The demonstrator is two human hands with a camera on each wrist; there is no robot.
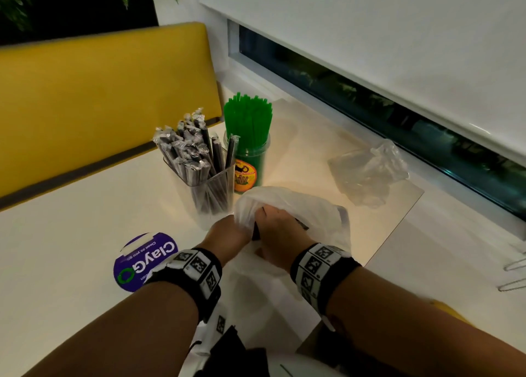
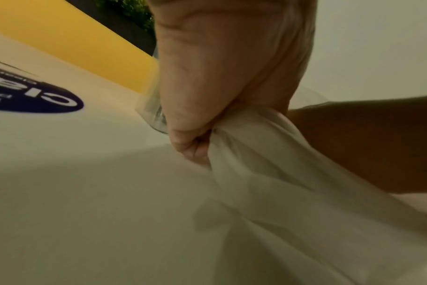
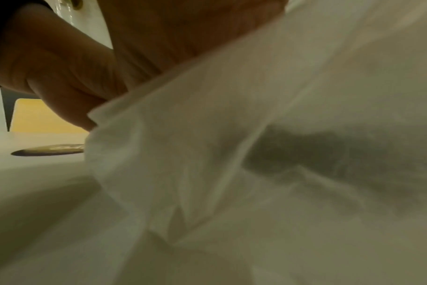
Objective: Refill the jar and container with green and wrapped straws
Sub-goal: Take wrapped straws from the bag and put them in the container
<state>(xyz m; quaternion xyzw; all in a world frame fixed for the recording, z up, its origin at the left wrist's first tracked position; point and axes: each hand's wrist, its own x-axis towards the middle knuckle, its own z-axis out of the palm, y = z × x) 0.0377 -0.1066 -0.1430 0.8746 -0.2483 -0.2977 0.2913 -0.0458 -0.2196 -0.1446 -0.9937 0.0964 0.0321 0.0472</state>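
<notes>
A clear container [image 1: 212, 188] packed with black wrapped straws [image 1: 187, 148] stands mid-table. Right behind it is the jar [image 1: 250, 165] full of green straws [image 1: 247, 117]. In front of them lies a white plastic bag [image 1: 299, 203]. My left hand [image 1: 237, 224] pinches the bag's rim; the left wrist view shows this hand [image 2: 195, 148] bunching the film [image 2: 280, 173]. My right hand [image 1: 273, 222] is inside the bag, curled round a dark bundle of wrapped straws [image 1: 256, 232] whose ends show on both sides. Through the bag [image 3: 207, 154] that bundle appears as a dark shape [image 3: 329, 154].
A crumpled clear plastic bag [image 1: 370, 174] lies at the right near the window sill. A purple round sticker [image 1: 145, 260] is on the table [image 1: 71, 248] left of my hands. A yellow bench back [image 1: 99, 97] runs behind. The table's right edge [image 1: 398, 222] is close to the bag.
</notes>
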